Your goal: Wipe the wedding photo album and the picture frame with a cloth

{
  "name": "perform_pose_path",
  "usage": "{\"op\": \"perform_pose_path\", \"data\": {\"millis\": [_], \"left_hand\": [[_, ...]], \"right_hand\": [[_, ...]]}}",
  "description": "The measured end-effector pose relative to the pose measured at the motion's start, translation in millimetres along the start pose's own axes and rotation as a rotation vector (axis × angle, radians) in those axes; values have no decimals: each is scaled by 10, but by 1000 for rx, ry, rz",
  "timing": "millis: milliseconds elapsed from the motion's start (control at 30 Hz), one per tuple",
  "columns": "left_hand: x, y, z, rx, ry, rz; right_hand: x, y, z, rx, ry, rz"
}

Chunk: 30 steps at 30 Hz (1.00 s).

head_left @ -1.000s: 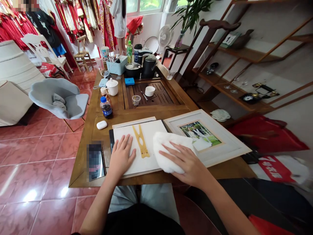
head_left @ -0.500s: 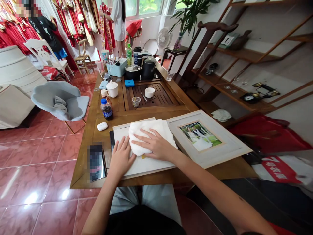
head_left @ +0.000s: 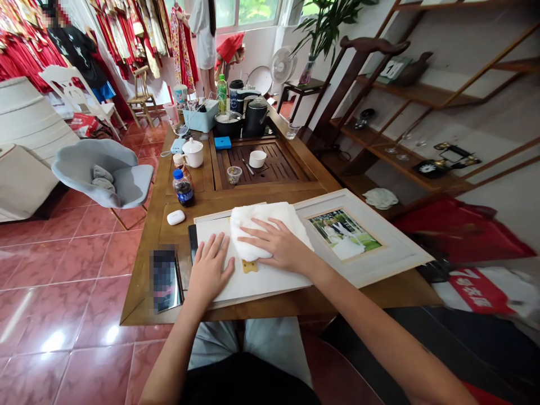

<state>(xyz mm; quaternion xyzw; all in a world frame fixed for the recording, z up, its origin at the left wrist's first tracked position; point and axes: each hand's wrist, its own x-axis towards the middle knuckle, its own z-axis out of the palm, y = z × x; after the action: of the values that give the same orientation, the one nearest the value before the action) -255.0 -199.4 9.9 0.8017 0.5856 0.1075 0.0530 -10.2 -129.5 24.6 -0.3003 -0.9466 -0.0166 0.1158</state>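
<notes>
I press the white cloth point(head_left: 265, 225) flat under my right hand point(head_left: 280, 247), fingers spread, on the white board point(head_left: 253, 281) just beside the framed photo point(head_left: 358, 236). My left hand point(head_left: 210, 270), open-palmed, pins the board. Keep pressure even; avoid snagging the yellow clip point(head_left: 248, 266) under the cloth.

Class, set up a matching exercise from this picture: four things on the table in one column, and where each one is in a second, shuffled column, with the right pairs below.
Things:
1. Cloth
2. Left hand
3. Framed photo
4. Cola bottle

Places:
A. Flat on the white board, beside the cloth
B. Under the right hand
C. Far side of the white case
D. Right of the board

Pairs: 1-B, 2-A, 3-D, 4-C
</notes>
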Motion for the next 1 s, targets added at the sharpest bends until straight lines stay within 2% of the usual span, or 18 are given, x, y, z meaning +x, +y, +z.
{"op": "perform_pose_path", "data": {"millis": [133,367,500,633,867,1000], "left_hand": [[-6,3,6,-6,21,1],[-11,18,-1,6,5,-10],[-6,22,-8,3,-12,-13],[-4,13,-6,-3,-17,-9],[4,-17,-13,-26,-41,1],[4,-13,-19,-23,-41,-10]], "right_hand": [[-58,-154,-16,33,-8,-57],[-451,-476,-70,72,-1,-117],[-585,-544,-79,70,13,-176],[-500,-397,-56,18,2,-129],[-8,56,26,-19,2,-10],[139,195,47,14,12,89]]}}
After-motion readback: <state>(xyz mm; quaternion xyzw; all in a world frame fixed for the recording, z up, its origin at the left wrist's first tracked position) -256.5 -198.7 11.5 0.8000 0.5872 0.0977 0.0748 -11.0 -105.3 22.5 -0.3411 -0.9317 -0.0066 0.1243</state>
